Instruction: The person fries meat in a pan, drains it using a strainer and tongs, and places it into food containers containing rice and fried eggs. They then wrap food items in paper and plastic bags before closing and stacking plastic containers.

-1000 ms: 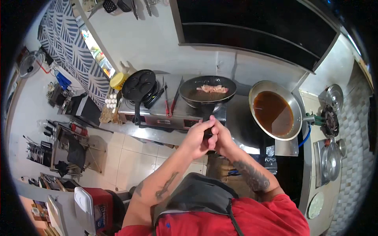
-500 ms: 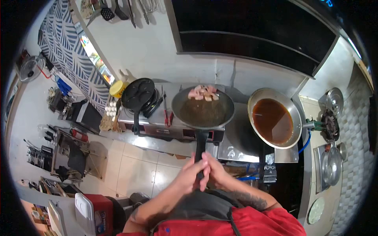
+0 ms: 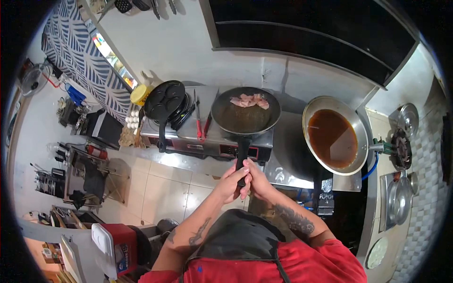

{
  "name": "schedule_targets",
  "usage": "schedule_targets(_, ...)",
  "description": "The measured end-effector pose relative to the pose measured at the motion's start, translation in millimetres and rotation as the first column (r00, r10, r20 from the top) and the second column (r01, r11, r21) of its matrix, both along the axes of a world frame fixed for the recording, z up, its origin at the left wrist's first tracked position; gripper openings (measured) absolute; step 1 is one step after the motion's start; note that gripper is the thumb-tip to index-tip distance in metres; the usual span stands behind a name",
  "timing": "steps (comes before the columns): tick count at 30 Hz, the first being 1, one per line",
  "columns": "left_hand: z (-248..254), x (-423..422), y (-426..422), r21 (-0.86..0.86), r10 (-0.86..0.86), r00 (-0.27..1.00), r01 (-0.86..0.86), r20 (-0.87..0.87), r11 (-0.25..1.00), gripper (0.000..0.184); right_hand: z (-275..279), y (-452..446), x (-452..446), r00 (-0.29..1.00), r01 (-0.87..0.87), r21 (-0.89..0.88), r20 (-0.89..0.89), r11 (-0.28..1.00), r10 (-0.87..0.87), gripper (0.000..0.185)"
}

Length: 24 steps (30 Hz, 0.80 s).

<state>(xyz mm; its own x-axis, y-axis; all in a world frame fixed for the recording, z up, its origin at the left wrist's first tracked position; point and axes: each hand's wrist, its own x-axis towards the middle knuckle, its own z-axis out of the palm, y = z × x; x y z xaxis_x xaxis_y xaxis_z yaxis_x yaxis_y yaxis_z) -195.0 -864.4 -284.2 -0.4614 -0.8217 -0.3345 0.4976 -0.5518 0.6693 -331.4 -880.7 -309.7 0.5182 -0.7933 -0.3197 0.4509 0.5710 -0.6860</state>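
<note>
Both my hands wrap around the black handle of a frying pan [image 3: 245, 121] over the stove. My left hand [image 3: 229, 183] grips from the left side, and my right hand [image 3: 257, 179] closes on it from the right, the two touching. Pale pink pieces of meat [image 3: 250, 101] lie gathered at the far side of the pan, with a thin film of brownish liquid or oil nearer the handle. Whether the pan rests on the burner or is slightly raised, I cannot tell.
A wide pan of brown liquid [image 3: 332, 139] stands to the right. Left are a black pan with round hollows [image 3: 164, 101], red-handled tongs [image 3: 203, 129], white eggs [image 3: 133, 120] and a yellow-lidded tub [image 3: 140, 94]. A red cooler [image 3: 123, 245] sits lower left.
The meat pieces have settled from a raised heap into a flatter strip along the pan's far side. The camera view has shifted slightly; both hands keep their hold on the handle.
</note>
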Motion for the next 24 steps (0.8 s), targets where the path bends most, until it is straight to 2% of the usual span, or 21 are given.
schedule_targets(3,-36.4,2.8,-11.0,0.028,0.023,1.000,-0.024,0.020,0.999,0.015,-32.2,-16.9,0.8,0.997,-0.019,-0.028,-0.071,0.999,0.017,0.030)
schedule_targets(7,-78.1,10.4,-10.5,0.088,-0.043,0.979,0.026,0.199,0.996,0.029,-63.4,-18.4,0.9,0.975,-0.060,-0.085,-0.218,0.995,0.040,0.026)
schedule_targets(8,-78.0,17.0,-7.0,0.077,-0.122,0.944,0.103,0.306,0.992,0.047,-86.2,-15.3,4.0,0.978,-0.019,-0.077,-0.209,0.997,0.002,0.024)
schedule_targets(11,-88.8,44.7,22.5,0.265,-0.015,0.967,-0.055,0.254,0.963,0.068,-78.5,-3.3,23.1,0.961,0.264,0.152,-0.124,0.952,-0.247,0.024)
schedule_targets(12,-111.0,63.7,40.7,0.249,0.013,0.961,-0.085,0.278,0.965,0.078,-86.6,0.7,24.4,0.958,0.285,0.202,-0.103,0.937,-0.269,0.026)
schedule_targets(14,-144.9,100.2,82.9,0.318,0.107,0.926,-0.230,0.361,0.920,0.077,-71.1,8.1,18.9,0.977,0.213,0.158,-0.068,0.964,-0.204,0.023)
schedule_targets(15,-180.9,126.1,116.8,0.228,0.157,0.902,-0.265,0.403,0.937,0.077,-64.3,12.1,18.3,0.984,0.175,0.134,-0.050,0.975,-0.169,0.022)
schedule_targets(16,-194.8,143.7,145.9,0.134,0.211,0.873,-0.296,0.439,0.946,0.076,-61.2,8.0,21.7,0.980,0.183,0.111,-0.095,0.977,-0.173,0.028)
schedule_targets(18,-213.0,168.4,202.7,0.413,0.174,0.736,-0.540,0.654,0.734,0.070,-88.0,-26.1,25.8,0.960,0.232,-0.012,-0.159,0.973,-0.231,0.024)
schedule_targets(19,-242.4,190.6,242.6,0.420,0.197,0.735,-0.562,0.649,0.713,0.067,-96.7,-36.7,26.6,0.947,0.247,-0.072,-0.194,0.966,-0.256,0.022)
schedule_targets(20,-292.2,221.3,293.7,0.426,0.220,0.731,-0.584,0.646,0.691,0.064,-88.0,-37.4,28.4,0.947,0.241,-0.080,-0.197,0.967,-0.253,0.022)
schedule_targets(21,-296.5,229.0,327.6,0.344,0.193,0.629,-0.627,0.753,0.699,0.060,-71.6,-37.5,33.6,0.948,0.240,-0.100,-0.188,0.966,-0.255,0.023)
schedule_targets(22,-300.7,236.6,361.5,0.265,0.156,0.509,-0.657,0.847,0.706,0.056,-51.0,-23.9,39.5,0.942,0.233,0.000,-0.247,0.973,-0.225,0.023)
schedule_targets(24,-296.0,244.8,420.0,0.268,0.029,0.438,-0.600,0.898,0.754,0.054,-56.4,-8.6,46.2,0.952,0.230,0.012,-0.209,0.973,-0.222,0.021)
